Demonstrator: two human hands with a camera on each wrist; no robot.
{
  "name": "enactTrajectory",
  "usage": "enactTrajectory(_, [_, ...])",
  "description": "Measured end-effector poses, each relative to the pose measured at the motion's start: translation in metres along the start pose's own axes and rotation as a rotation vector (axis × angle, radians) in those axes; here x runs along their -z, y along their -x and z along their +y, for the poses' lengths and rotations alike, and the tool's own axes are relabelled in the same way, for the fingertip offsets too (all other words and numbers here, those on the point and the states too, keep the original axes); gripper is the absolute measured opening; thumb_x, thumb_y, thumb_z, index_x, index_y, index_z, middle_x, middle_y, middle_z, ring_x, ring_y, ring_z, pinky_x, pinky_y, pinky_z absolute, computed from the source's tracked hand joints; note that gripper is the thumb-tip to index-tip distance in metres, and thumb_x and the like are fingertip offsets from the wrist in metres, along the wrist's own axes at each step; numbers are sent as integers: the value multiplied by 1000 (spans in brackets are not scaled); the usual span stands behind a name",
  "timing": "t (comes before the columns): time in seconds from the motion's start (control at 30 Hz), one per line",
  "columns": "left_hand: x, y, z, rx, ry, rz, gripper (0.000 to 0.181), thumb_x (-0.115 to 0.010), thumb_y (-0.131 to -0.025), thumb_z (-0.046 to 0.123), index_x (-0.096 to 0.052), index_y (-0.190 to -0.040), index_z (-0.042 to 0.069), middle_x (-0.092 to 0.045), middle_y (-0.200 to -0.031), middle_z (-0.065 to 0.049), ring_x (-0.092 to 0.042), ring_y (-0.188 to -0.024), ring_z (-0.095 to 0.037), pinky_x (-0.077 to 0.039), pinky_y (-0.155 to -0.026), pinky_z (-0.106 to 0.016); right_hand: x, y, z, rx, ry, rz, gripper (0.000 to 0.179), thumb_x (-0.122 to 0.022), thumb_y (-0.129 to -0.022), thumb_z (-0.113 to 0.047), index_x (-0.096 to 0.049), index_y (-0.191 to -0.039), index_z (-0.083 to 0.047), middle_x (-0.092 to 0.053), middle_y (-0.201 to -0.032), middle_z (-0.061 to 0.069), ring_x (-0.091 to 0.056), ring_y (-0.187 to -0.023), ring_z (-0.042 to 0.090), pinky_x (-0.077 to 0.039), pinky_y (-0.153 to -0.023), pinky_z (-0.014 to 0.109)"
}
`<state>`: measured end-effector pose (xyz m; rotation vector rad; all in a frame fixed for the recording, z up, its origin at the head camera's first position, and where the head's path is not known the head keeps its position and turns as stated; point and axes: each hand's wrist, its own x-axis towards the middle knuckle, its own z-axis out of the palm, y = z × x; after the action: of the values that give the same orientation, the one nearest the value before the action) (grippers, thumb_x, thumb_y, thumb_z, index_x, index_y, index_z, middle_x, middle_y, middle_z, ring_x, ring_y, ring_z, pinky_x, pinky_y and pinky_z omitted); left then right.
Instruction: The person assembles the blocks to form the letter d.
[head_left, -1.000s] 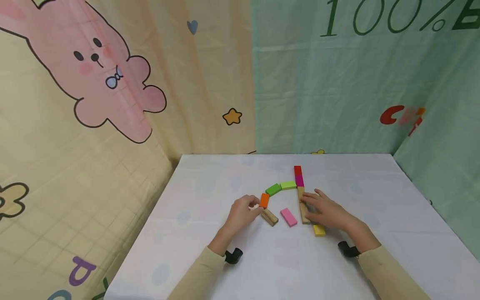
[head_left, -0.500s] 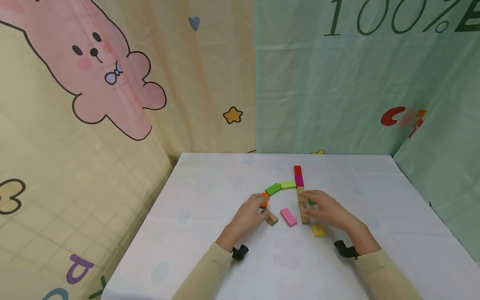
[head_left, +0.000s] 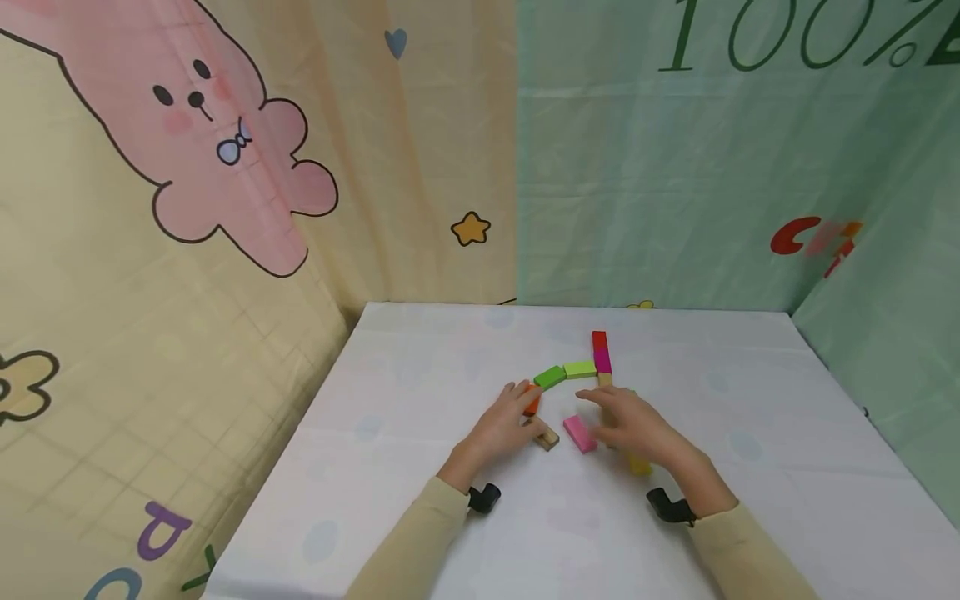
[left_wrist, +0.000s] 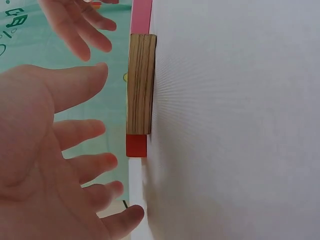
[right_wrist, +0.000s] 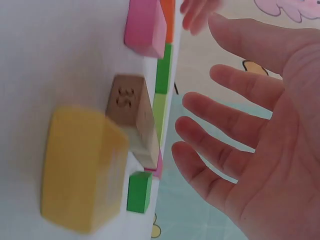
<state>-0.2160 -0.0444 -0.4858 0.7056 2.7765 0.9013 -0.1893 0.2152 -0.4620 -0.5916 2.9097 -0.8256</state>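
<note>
My left hand (head_left: 498, 429) hovers with fingers spread beside an orange block (head_left: 532, 407) and a wooden block (head_left: 548, 439), partly covering both. In the left wrist view that wooden block (left_wrist: 141, 85) lies just beyond the thumb. My right hand (head_left: 637, 425) reaches over a line of wooden blocks (head_left: 604, 379), its fingertips near a pink block (head_left: 579, 434). Its palm and loose fingers hold nothing in the right wrist view, where a wooden block marked 35 (right_wrist: 131, 100), a yellow block (right_wrist: 75, 170) and a dark green block (right_wrist: 139, 192) stand alongside.
A green block (head_left: 550, 377) and a light green block (head_left: 581, 369) curve from the orange block toward the line. Magenta (head_left: 602, 361) and red (head_left: 599, 340) blocks form its far end. A white cloth covers the table (head_left: 420, 358); printed curtains (head_left: 420, 150) hang behind.
My left hand has shifted right, over the orange and wooden blocks. The right hand has come left off the wooden line toward the pink block. The blocks keep their layout.
</note>
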Motion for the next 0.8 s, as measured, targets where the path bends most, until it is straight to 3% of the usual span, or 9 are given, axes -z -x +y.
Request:
enactTrajectory(0.23, [-2, -2, -5, -16, 3, -16, 67, -63, -99, 40, -40, -156, 15, -26, -164, -11, -16, -152, -34, -26, -116, -54, -14, -4, -12, -67, -33, -4, 62, -82, -86, -22, -58, -143, -20, -59, -128, 8, -58, -108, 27, -56, -84, 47])
enactTrajectory(0.5, [-3, -1, -8, -14, 18, -30, 67, -63, -99, 43, -41, -155, 13, -26, -164, -9, -19, -151, -35, -27, -115, -55, -25, -11, -19, -62, 63, 1, 54, -86, -82, -24, -67, -132, -17, -60, -108, 2, -52, -90, 17, -53, -73, 32])
enactTrajectory(0.8, [-5, 0, -8, -27, -5, -32, 62, -63, -100, 39, -43, -154, 16, -24, -165, -9, -22, -150, -36, -28, -115, -55, -32, -10, -21, -56, 100, 18, 55, -89, -78, -21, -69, -129, -15, -61, -108, 3, -53, -89, 17, -55, -73, 30])
